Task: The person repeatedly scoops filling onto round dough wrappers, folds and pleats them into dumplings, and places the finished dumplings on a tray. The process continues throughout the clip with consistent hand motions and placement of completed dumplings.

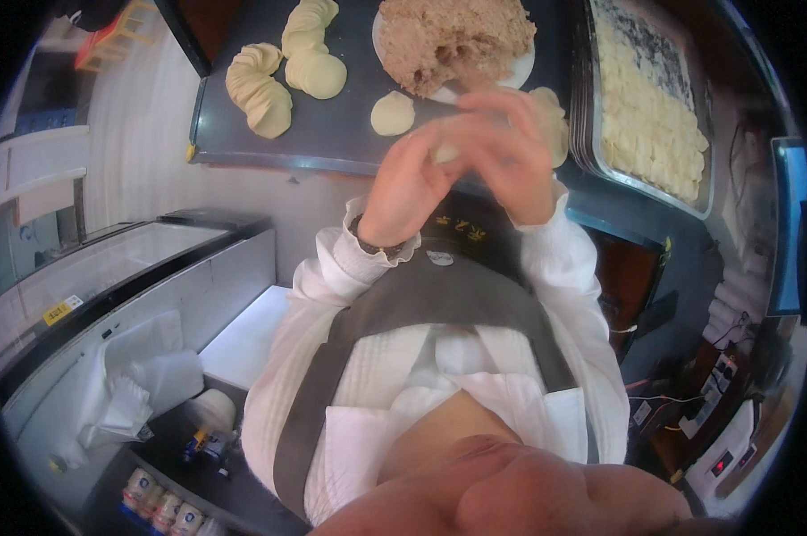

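My left hand [410,181] and my right hand [511,147] meet at the near edge of the dark table. Between their fingers is a small piece of pale dough [446,154], mostly covered; my right hand is blurred. Just beyond them stands a white plate [525,72] heaped with minced filling [457,40], hollowed at its near side. One round dough wrapper [392,114] lies flat left of my hands. Farther left are two overlapping rows of wrappers, one curved [259,90] and one beside it [313,53]. More wrappers [552,127] lie partly behind my right hand.
At the right, a stack of metal trays [594,144] holds rows of folded dumplings [651,134] in the top one, with flour at its far part. A glass-topped freezer [142,268] stands at the lower left. A power strip [708,395] with cables is at the lower right.
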`<state>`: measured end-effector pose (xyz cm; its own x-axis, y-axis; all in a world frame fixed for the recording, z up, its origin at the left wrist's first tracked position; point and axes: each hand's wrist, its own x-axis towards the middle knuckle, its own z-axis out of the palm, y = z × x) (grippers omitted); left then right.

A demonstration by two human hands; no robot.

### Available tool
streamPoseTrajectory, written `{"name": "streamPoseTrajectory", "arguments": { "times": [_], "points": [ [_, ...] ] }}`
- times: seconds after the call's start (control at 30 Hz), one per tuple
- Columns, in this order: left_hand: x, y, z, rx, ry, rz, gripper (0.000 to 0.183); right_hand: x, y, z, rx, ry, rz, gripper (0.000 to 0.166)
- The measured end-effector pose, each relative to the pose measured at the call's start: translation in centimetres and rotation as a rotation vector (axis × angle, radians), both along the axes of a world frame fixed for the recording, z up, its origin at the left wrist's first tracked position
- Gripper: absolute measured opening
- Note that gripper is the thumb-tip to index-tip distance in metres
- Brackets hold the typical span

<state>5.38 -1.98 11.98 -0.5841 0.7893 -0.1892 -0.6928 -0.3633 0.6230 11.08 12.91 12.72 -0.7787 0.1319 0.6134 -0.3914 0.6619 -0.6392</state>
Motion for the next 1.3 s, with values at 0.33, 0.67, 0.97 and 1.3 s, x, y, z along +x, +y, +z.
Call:
{"name": "streamPoseTrajectory", "arguments": {
  "times": [0.33, 0.67, 0.97, 1.3],
  "points": [
    [0.3, -1.1, -0.2, -0.135, 0.658, 0.031, 0.038, 0.8, -3.9, 1.6, -0.596, 0.052, -0.132, 0.035],
    [1.7, 0.2, 0.1, -0.151, 0.497, 0.246, 0.058, -1.0, -4.8, 0.4, -0.687, 0.032, -0.045, 0.015],
    [2.0, 0.7, -3.1, -0.205, 0.42, 0.264, 0.026, -1.3, -5.3, -2.2, -0.458, 0.05, -0.142, 0.019],
    [0.5, 1.4, 0.1, -0.029, -0.247, 0.172, 0.033, -2.1, -5.7, -2.8, -0.662, 0.068, -0.106, 0.017]
  ]
}}
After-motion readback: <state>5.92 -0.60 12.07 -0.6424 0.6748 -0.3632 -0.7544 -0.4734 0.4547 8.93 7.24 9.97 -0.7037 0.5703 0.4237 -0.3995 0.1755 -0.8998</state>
